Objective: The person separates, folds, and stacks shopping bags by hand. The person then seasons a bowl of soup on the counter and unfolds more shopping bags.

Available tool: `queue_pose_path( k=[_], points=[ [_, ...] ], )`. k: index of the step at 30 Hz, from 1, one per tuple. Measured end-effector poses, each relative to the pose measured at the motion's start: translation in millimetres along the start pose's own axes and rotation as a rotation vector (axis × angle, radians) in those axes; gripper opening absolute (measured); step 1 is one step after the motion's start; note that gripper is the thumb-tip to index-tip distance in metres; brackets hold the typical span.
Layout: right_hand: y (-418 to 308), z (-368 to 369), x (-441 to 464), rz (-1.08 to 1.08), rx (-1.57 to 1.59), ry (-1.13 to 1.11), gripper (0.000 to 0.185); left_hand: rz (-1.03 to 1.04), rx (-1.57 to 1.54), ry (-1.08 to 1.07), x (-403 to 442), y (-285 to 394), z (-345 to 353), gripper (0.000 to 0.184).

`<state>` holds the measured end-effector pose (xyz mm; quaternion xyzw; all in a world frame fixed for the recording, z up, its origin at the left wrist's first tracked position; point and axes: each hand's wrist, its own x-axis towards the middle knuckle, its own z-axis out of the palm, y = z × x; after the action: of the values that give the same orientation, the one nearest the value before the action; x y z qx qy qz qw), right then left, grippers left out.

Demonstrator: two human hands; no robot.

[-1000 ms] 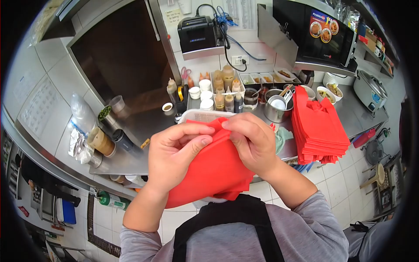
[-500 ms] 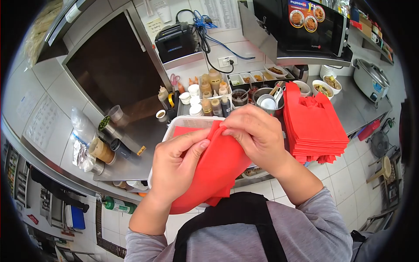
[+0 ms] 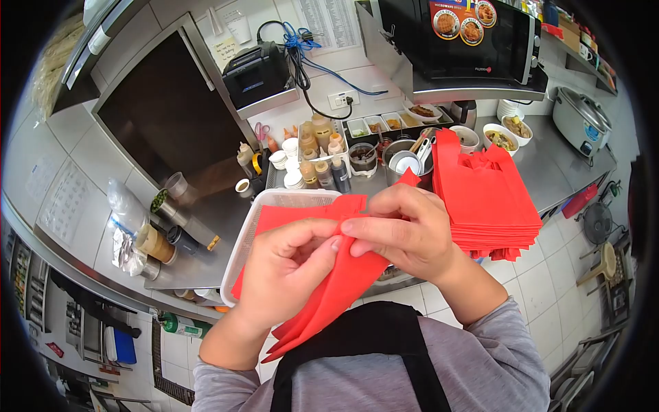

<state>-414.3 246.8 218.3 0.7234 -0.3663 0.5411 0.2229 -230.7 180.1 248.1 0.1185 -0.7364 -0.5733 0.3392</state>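
Between my hands is a red cloth-like bag (image 3: 333, 292), folded and hanging down toward my apron. My left hand (image 3: 288, 268) pinches its upper edge between thumb and fingers. My right hand (image 3: 412, 233) pinches the same edge close by, and the fingertips of both hands nearly meet. Behind them, more red material (image 3: 281, 218) lies in a white plastic basket (image 3: 240, 257), partly covered by my left hand. To the right of my right hand stands a thick stack of red bags (image 3: 487, 196) with cut-out handles.
Sauce bottles (image 3: 322, 134), small white cups (image 3: 293, 178) and a pot with ladles (image 3: 405, 161) stand behind the basket. Bowls of food (image 3: 501, 139) and a rice cooker (image 3: 581, 123) are at the right. A microwave (image 3: 473, 41) sits on a shelf above. Tumblers (image 3: 154, 244) stand at the left.
My hands have moved slightly down and closer together on the bag's edge. The bag's lower part has bunched into narrower folds, and more of the basket shows. The view has shifted slightly.
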Motion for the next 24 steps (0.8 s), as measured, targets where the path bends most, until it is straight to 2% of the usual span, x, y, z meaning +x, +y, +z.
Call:
queue_pose_path(
  k=[4, 6, 9, 13, 16, 18, 19, 21, 22, 24],
  points=[
    [-2, 4, 0, 0.077, 0.101, 0.119, 0.028, 0.074, 0.177, 0.037, 3, -8, 6, 0.013],
    [-6, -3, 0, 0.149, 0.102, 0.064, 0.026, 0.124, 0.281, 0.033, 5, -9, 7, 0.013],
    [-9, -8, -1, 0.246, 0.144, -0.027, 0.023, 0.129, 0.274, 0.049, 8, -13, 9, 0.013],
    [-6, -9, 0, 0.279, 0.215, 0.002, 0.023, 0.132, 0.331, 0.038, 10, -11, 5, 0.015],
    [-4, -9, -2, 0.315, 0.227, -0.074, 0.022, 0.153, 0.445, 0.018, 12, -7, 2, 0.015],
    [-4, -7, -5, 0.484, 0.309, -0.156, 0.022, 0.154, 0.472, -0.023, 14, -4, 0, 0.014],
    [-6, -5, -4, 0.484, 0.310, -0.160, 0.022, 0.153, 0.471, -0.020, 15, -6, -2, 0.014],
    [-9, 3, 1, 0.581, 0.366, -0.017, 0.023, 0.274, 0.553, -0.016, 16, -12, -5, 0.012],
    [-8, 6, 1, 0.577, 0.367, -0.022, 0.023, 0.276, 0.552, -0.010, 15, -11, -6, 0.012],
    [-6, 13, 0, 0.302, 0.062, -0.076, 0.025, 0.195, 0.563, -0.011, 11, -10, -7, 0.011]
  ],
)
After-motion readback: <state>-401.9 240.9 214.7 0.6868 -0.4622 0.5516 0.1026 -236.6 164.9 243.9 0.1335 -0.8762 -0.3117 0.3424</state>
